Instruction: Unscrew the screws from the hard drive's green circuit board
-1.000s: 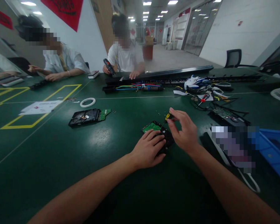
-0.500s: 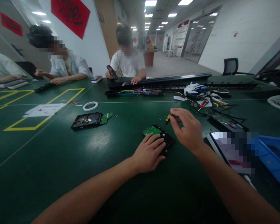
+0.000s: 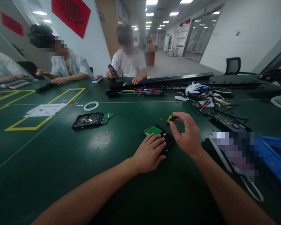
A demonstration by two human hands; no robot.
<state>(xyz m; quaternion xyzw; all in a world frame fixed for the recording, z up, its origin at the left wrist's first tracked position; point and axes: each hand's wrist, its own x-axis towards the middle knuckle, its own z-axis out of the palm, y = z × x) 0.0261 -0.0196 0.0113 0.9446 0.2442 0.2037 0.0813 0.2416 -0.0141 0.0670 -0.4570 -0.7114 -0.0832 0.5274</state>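
A black hard drive (image 3: 165, 137) with a green circuit board (image 3: 152, 130) on top lies on the green table in front of me. My left hand (image 3: 149, 153) rests flat on its near end, fingers spread over the case. My right hand (image 3: 187, 134) pinches a small screwdriver with a yellow and black handle (image 3: 171, 118), held upright with its tip down on the drive. A few tiny screws (image 3: 162, 118) lie just beyond the drive.
A second opened hard drive (image 3: 90, 120) and a roll of white tape (image 3: 91, 106) lie to the left. Tools, gloves and cables (image 3: 202, 93) sit at the back right, a blue bin (image 3: 276, 156) at the right. Two people sit across the table.
My right hand has dropped slightly and turned the screwdriver between its fingers. My left hand stays on the drive. The view has shifted a little.
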